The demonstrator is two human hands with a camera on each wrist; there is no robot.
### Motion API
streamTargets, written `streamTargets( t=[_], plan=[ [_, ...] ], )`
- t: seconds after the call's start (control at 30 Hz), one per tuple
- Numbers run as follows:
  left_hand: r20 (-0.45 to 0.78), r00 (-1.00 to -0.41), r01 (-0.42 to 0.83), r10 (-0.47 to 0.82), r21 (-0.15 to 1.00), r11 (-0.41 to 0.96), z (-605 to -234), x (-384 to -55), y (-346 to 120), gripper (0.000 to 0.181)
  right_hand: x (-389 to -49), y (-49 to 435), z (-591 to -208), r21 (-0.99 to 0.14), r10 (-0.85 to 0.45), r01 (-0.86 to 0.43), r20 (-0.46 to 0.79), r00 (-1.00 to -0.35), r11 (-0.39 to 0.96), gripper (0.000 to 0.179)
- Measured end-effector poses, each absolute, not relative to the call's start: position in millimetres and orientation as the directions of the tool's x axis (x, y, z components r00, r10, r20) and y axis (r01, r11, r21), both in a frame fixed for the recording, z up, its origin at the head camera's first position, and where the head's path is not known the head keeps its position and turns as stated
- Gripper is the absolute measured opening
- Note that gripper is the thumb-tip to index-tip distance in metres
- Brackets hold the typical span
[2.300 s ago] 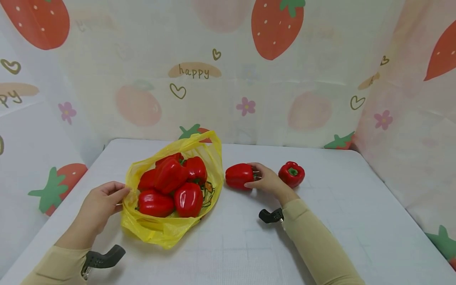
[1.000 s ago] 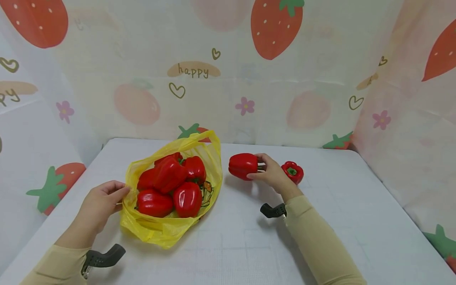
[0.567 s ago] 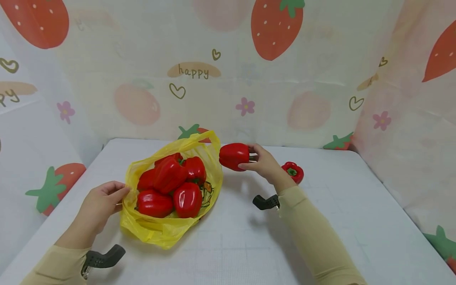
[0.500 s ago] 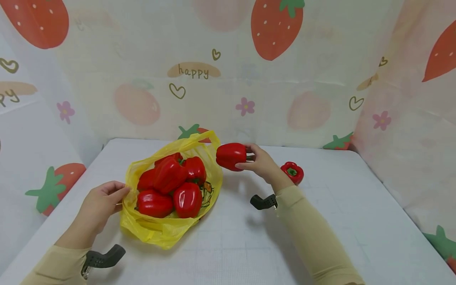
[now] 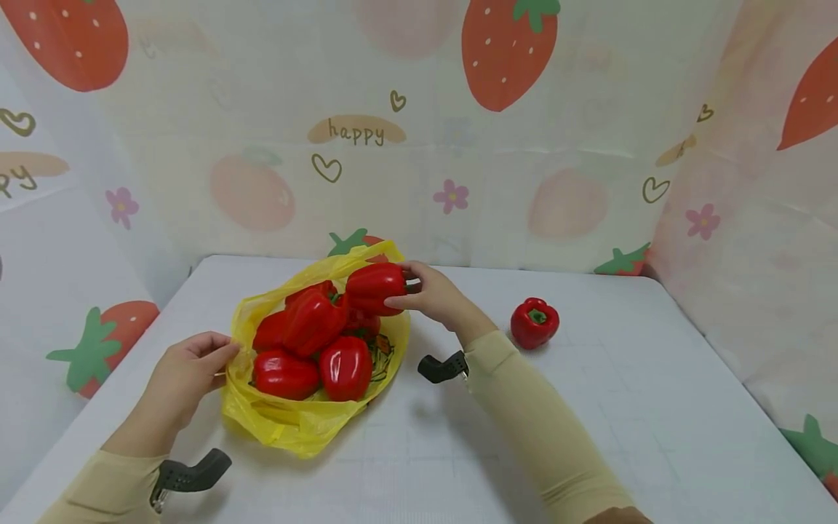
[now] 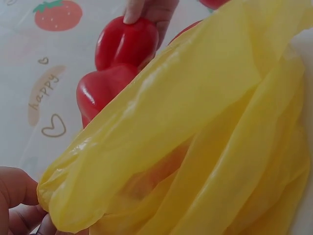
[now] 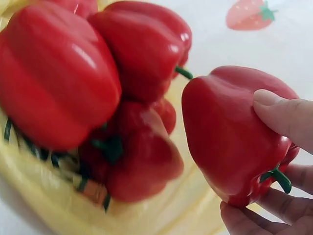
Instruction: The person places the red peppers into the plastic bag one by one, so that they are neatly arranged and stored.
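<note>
My right hand grips a red bell pepper by its stem end, thumb on one side and fingers on the other. It is held over the right back part of a yellow plastic bag, overlapping the peppers inside in the head view. Several red bell peppers are heaped in the bag, whose mouth gapes upward. At the bag's left rim my left hand pinches the plastic between thumb and fingers. In the right wrist view the held pepper shows a green stem, beside the bagged peppers.
One more red bell pepper rests on the white table to the right, its green stem facing me. A patterned strawberry cloth hangs behind and along both sides. Black wrist mounts jut from both sleeves.
My right hand has picked the pepper up off the table and carried it left, over the bag. The left hand stays at the bag's rim.
</note>
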State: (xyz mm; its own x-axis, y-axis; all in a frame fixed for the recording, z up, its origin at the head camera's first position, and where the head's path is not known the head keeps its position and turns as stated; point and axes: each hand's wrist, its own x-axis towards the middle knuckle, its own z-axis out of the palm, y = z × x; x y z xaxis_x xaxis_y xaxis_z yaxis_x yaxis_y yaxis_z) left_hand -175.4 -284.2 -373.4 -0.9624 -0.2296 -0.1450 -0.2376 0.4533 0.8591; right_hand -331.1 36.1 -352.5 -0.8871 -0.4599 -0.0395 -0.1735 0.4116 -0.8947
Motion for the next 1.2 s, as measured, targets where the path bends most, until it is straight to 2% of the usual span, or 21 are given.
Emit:
streamTargets(
  t=[0.33, 0.87, 1.2],
  plan=[
    [-0.125, -0.964, -0.221, -0.236, 0.868, 0.444, -374.2, -175.4, -288.0, 0.048, -334.6, 9.3, -347.7, -0.838, -0.479, -0.232, -0.040, -0.877, 0.494, 0.065],
    [-0.117, -0.966, -0.211, -0.231, 0.871, 0.443, -370.1, -177.4, -287.7, 0.047, -344.5, -22.9, -356.0, -0.831, -0.468, -0.277, 0.023, -0.883, 0.482, 0.064],
    [-0.115, -0.968, -0.206, -0.223, 0.871, 0.445, -370.9, -177.7, -290.6, 0.048, -340.2, -43.7, -360.3, -0.806, -0.446, -0.252, -0.016, -0.895, 0.536, 0.077]
  ],
)
